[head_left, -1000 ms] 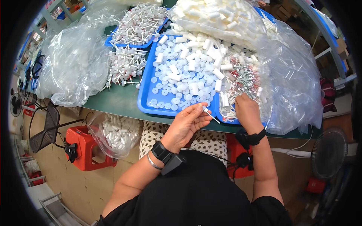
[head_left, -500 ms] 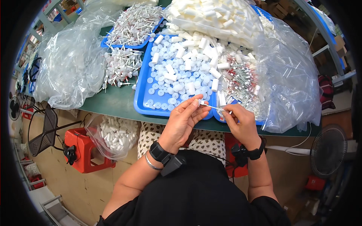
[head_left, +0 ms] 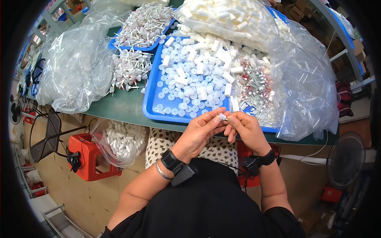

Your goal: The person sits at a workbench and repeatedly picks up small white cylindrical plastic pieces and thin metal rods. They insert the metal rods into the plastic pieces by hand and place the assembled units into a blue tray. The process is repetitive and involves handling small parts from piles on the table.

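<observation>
My left hand [head_left: 203, 130] and my right hand [head_left: 247, 129] meet over the tray's near edge, both closed in a pinch. Between their fingertips is a small white plastic piece [head_left: 223, 117]; my left thumb and finger grip it. My right fingers press against its other side, around a thin white stick that the fingers mostly hide. Just beyond the hands, the blue tray [head_left: 152, 113] holds translucent discs with centre holes [head_left: 185, 100] and white cylinders [head_left: 203, 93]. Nearest to my right hand beyond it lie thin metal pins with red and white ends [head_left: 256, 79].
A clear bag of white cylinders [head_left: 234, 18] lies across the back. Assembled stick-and-disc pieces [head_left: 131, 65] are heaped at left, more in a blue tray [head_left: 115, 43]. Clear plastic bags [head_left: 75, 75] flank the green table [head_left: 113, 109]. Below stand a red stool [head_left: 85, 156] and a fan [head_left: 345, 158].
My right hand has moved left and my left hand slightly right, so the fingertips now meet. The thin white stick, earlier stretched visibly between them, is now mostly hidden.
</observation>
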Motion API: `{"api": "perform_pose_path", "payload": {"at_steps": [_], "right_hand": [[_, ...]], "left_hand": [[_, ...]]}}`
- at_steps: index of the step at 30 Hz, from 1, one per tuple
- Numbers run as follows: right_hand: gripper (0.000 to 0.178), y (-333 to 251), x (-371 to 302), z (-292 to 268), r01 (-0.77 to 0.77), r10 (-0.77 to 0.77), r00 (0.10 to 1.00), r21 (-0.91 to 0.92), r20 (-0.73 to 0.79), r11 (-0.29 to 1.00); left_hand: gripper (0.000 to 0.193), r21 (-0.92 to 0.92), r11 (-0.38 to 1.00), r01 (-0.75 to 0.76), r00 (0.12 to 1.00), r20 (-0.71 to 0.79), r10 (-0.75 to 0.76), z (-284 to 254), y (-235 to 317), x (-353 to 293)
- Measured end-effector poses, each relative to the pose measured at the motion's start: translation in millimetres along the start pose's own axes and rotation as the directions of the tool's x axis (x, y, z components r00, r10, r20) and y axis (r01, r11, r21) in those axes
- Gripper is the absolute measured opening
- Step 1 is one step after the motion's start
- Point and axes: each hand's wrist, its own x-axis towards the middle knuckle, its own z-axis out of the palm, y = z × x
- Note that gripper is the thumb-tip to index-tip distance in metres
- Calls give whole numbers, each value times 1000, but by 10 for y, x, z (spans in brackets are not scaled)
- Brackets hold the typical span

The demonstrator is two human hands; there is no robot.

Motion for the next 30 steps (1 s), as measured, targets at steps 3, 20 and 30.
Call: {"api": "perform_pose_path", "payload": {"at_steps": [3,20,30], "right_hand": [[19,3,-1,55,52,-51,999,-148,11,988],[20,-10,-133,-1059,-102,-475,785,-840,-397,533],[21,-1,-30,-1071,-78,-473,868,-983,-150,167]], "left_hand": [[44,16,1000,12,1000,1,-12,-24,42,-32],[29,597,741,-309,799,-260,542,-796,1352,31],[40,944,-283,-171,800,301,520,-604,605,135]]}}
